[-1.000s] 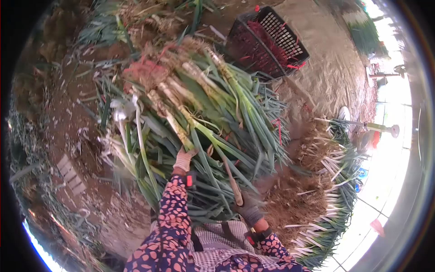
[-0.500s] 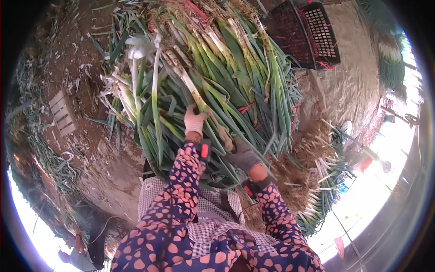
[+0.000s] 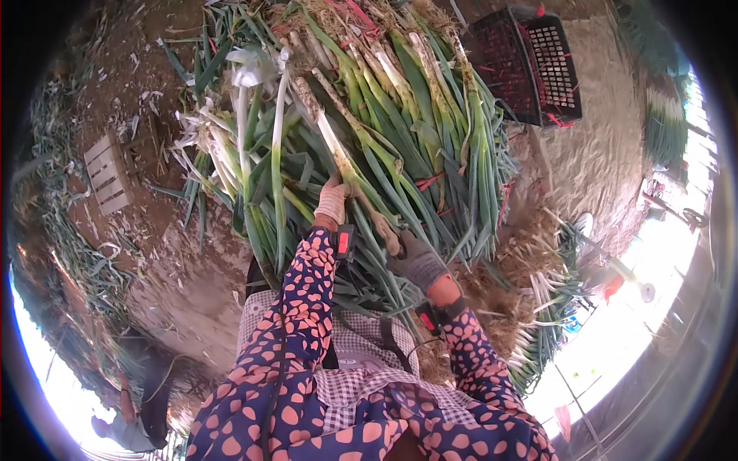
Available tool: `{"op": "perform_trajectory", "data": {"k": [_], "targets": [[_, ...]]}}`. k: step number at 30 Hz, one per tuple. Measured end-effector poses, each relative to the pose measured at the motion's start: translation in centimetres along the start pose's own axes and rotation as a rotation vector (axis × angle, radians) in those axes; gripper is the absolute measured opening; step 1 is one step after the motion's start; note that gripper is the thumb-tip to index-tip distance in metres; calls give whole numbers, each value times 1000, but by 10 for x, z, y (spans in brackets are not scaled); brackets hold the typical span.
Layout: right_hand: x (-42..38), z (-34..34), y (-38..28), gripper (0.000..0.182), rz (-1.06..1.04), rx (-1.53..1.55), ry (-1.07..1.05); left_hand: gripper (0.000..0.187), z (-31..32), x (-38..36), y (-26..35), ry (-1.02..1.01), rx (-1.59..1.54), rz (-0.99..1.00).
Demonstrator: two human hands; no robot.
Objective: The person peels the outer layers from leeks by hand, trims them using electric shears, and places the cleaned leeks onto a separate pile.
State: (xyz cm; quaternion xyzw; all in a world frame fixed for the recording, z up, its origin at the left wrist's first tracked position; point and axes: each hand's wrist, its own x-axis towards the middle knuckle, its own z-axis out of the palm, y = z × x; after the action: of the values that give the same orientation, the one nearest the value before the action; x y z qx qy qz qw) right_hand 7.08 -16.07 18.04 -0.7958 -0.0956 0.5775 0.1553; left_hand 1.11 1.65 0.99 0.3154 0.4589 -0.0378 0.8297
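Observation:
A large pile of long green onions [image 3: 419,131], with white stalks, green leaves and soil on the roots, lies in front of me. My left hand [image 3: 332,201], in a pale glove, is closed around one long green onion [image 3: 332,142] whose root end points up and away. A brown, withered-looking leaf [image 3: 380,224] runs along that onion towards my right hand [image 3: 419,263]. The grey-gloved fingers of this hand are curled at the leaf's lower end, and the fingertips are partly hidden. Peeled-looking white stalks [image 3: 219,146] rest left of the pile.
A black plastic crate [image 3: 530,65] with red ties stands at the upper right. More bundled onions [image 3: 542,300] lie to the lower right. On the littered ground at left is a slatted pale piece [image 3: 108,175]. Part of another person [image 3: 142,407] shows at the lower left.
The view has shifted slightly, so the pile appears further right and lower. Both hands keep their holds, and the onion in my left hand now shows more of its white stalk.

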Motion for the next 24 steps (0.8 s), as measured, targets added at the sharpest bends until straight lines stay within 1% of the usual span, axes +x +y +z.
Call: {"op": "perform_trajectory", "data": {"k": [1,2,3,5,6,9,10,11,13,14,17,18,19,21,22,24], "targets": [[-9,1,2,59,28,-25,5,59,3,-4,5,1,-21,-21],[-14,7,8,57,9,56,43,59,6,-8,9,0,-43,-41],[-17,9,8,57,-17,53,71,59,6,-9,8,-2,-62,-64],[-21,14,7,55,-72,52,120,55,5,-10,7,-24,-79,-48],[-7,17,12,56,-15,-7,22,53,3,-10,7,-34,-86,-37],[27,20,2,56,-41,-69,49,50,6,-9,11,43,49,-76],[39,20,-4,56,-102,-48,106,50,7,-10,12,50,8,-66],[50,17,-10,56,-99,-46,118,52,8,-10,13,58,-2,-69],[68,7,-32,57,-93,-43,146,54,5,-4,5,71,-27,-73],[77,2,-43,56,-77,-68,139,59,2,1,-1,96,-7,-54],[98,-4,-60,53,-163,-93,115,49,-21,32,-43,158,4,36],[105,-3,-63,50,-198,-69,224,48,-12,21,-28,112,65,82],[117,-3,-65,51,-161,-112,230,47,-8,19,-21,190,284,-15],[138,-3,-72,55,-79,-190,248,48,-6,12,-16,207,437,109],[138,-6,-78,61,-83,-298,169,48,-9,13,-15,187,418,87],[151,-1,-65,64,-134,-97,221,48,-11,14,-15,159,364,39]]}}
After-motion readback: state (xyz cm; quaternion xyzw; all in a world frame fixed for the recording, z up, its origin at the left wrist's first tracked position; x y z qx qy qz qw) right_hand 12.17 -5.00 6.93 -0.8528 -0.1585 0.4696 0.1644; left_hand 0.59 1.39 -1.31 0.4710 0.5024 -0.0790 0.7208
